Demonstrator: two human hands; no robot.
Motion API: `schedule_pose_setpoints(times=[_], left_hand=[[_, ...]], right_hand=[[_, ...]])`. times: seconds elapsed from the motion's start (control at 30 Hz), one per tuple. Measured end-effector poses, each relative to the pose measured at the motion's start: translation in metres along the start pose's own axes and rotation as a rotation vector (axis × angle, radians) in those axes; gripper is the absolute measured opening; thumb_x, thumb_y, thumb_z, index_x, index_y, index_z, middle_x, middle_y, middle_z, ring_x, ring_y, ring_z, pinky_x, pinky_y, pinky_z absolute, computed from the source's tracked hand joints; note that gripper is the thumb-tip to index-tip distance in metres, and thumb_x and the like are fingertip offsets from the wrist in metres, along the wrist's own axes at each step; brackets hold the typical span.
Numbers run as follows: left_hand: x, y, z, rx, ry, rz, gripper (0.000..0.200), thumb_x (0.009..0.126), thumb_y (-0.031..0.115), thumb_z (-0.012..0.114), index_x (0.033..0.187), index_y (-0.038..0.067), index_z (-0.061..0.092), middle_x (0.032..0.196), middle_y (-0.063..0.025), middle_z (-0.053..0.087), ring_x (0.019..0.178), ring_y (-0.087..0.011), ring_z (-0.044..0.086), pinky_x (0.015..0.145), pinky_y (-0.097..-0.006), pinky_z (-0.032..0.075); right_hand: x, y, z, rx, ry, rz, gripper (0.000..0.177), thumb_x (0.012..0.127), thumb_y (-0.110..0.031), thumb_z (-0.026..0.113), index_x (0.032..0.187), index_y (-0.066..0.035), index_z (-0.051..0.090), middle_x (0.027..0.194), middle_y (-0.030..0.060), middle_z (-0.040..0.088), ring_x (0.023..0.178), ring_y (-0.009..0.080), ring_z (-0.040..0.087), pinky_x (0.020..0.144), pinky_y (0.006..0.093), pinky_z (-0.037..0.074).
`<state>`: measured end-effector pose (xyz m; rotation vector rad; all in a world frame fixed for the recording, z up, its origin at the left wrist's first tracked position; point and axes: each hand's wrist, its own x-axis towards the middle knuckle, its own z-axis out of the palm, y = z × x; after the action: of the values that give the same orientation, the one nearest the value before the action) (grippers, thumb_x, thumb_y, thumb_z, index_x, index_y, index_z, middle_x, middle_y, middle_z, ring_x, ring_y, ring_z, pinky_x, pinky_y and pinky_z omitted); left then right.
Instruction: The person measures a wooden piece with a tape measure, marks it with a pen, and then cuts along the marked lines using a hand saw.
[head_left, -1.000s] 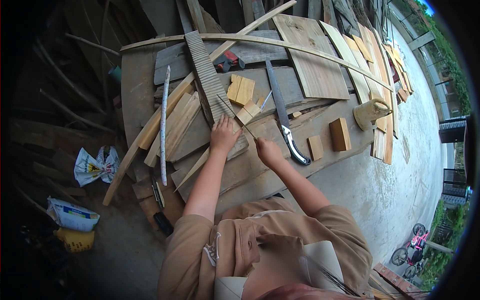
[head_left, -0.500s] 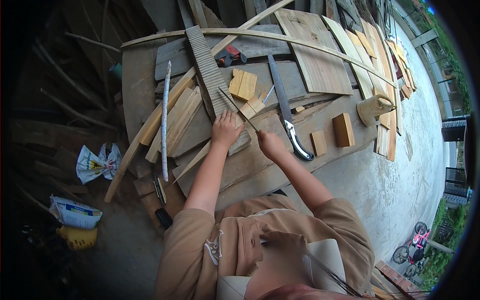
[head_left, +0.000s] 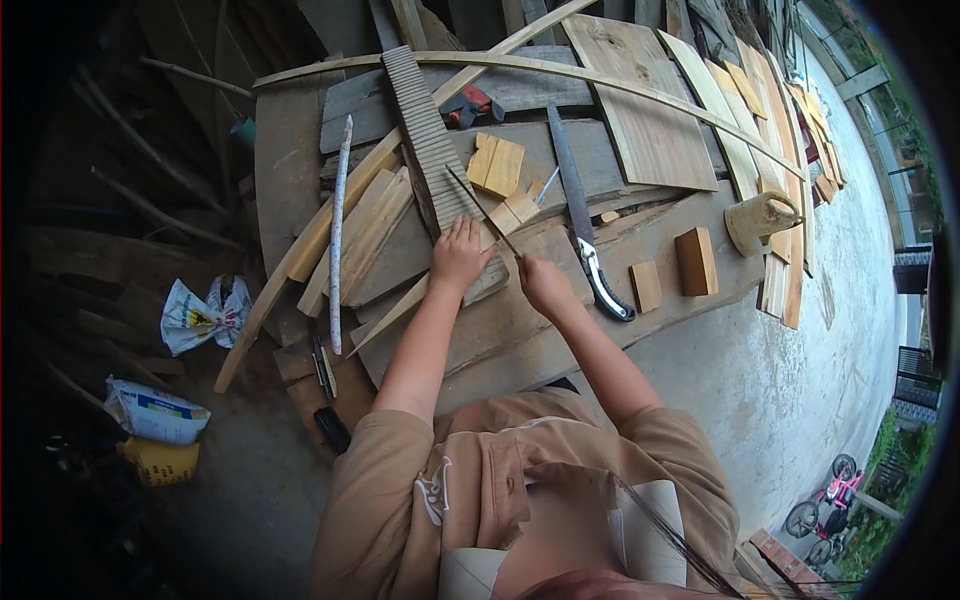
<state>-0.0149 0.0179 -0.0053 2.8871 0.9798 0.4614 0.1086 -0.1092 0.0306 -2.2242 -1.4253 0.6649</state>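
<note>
A long wooden strip [head_left: 425,120], scored across with many evenly spaced grooves, slants over the work table. My left hand [head_left: 460,258] lies on its near end, fingers flat on the wood and thumb spread to the right. My right hand [head_left: 548,287] is closed round the near end of a slim dark file-like tool [head_left: 478,208], which crosses the grooved strip just beyond my left fingertips, its tip pointing up and left. Beside it lie a small notched wood block [head_left: 495,166] and a pale wood piece [head_left: 518,210], the latter partly under the tool.
A folding saw [head_left: 575,200] lies open right of my right hand. Two small blocks [head_left: 697,262] and a cream plastic container [head_left: 760,222] stand near the right edge. Long thin battens [head_left: 620,80] cross the back. A mottled white stick [head_left: 341,230] lies at left.
The whole view has shifted slightly to the right. Against the grooved strip, my right hand with the tool has moved a little to the left; my left hand stays in place.
</note>
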Motion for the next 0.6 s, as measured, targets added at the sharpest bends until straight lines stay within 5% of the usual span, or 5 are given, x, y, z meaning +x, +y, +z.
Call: schedule_pose_setpoints(times=[0.33,0.53,0.6], left_hand=[[-0.001,0.000,-0.005,-0.001,-0.036,0.016,0.054,0.075,0.041,0.057,0.106,-0.003,0.052,0.111,-0.0180,0.054,0.108,-0.0247,0.050,0.085,-0.0316,0.042],[0.001,0.001,-0.008,-0.046,-0.071,0.058,0.055,0.076,0.041,0.056,0.107,-0.003,0.051,0.113,-0.0180,0.053,0.110,-0.0239,0.048,0.087,-0.0320,0.041],[0.002,0.003,-0.010,-0.078,-0.084,-0.060,0.054,0.075,0.040,0.058,0.107,-0.003,0.052,0.112,-0.0174,0.053,0.109,-0.0224,0.049,0.086,-0.0318,0.041]], right_hand=[[-0.081,0.019,-0.017,-0.028,-0.091,0.093,0.024,0.087,-0.023,0.041,0.078,-0.002,0.047,0.068,0.0220,0.056,0.065,0.0394,0.055,0.057,0.0475,0.043],[0.004,-0.006,0.004,0.018,0.001,0.013,0.018,0.083,-0.017,0.041,0.077,-0.001,0.049,0.070,0.0215,0.057,0.066,0.0391,0.056,0.058,0.0470,0.044],[0.010,-0.006,0.014,-0.051,0.073,-0.011,0.018,0.083,-0.016,0.040,0.076,-0.001,0.050,0.071,0.0211,0.058,0.065,0.0384,0.057,0.057,0.0475,0.044]])
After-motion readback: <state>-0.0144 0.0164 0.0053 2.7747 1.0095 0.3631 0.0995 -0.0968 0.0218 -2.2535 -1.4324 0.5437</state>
